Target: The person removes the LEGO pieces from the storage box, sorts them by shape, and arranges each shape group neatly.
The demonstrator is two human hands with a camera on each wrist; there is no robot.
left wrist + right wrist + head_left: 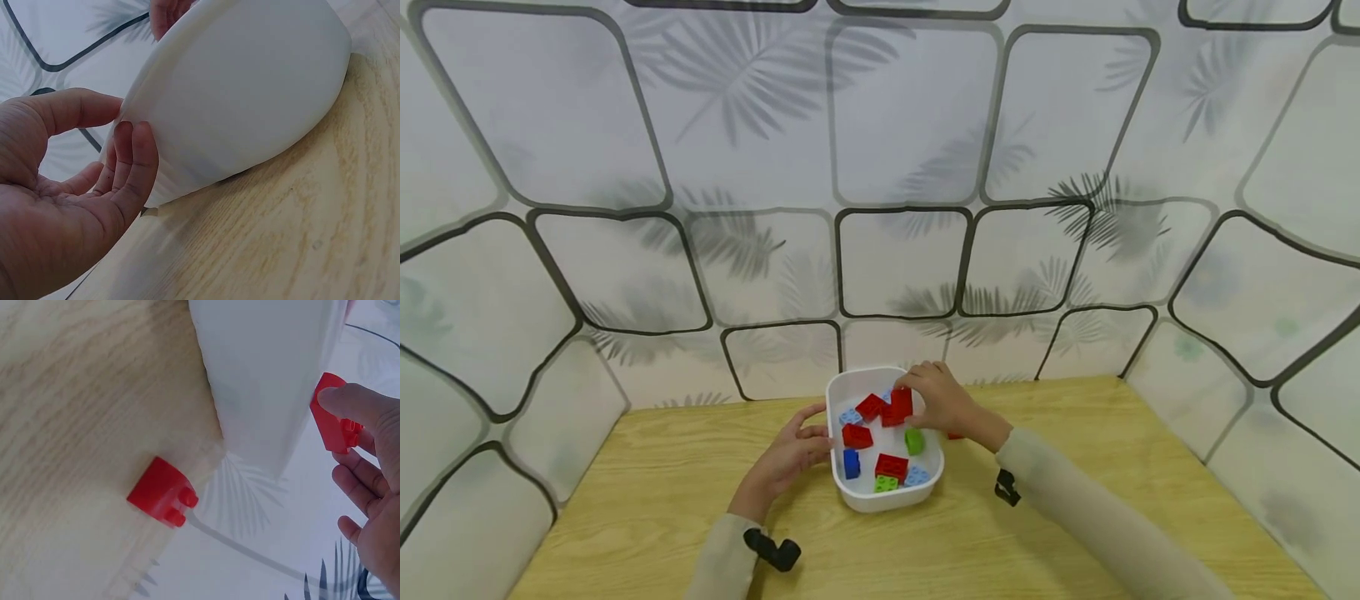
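Red block (328,425) was pinched by right hand (940,400), white tray (887,502) merely touched by left hand (786,458); tray could be shoved left if block-bumped.

six red blocks (857,436), two green blocks (914,442), four blue blocks (851,464), one tray (891,502)

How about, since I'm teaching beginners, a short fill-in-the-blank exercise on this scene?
1. The right hand pinches a block coloured ____.
2. The left hand touches a container coloured ____.
3. Inside the container, the number of green blocks is ____.
4. On the table, a loose block lies ____ (inside or outside) the container.

Missing words: red; white; two; outside.
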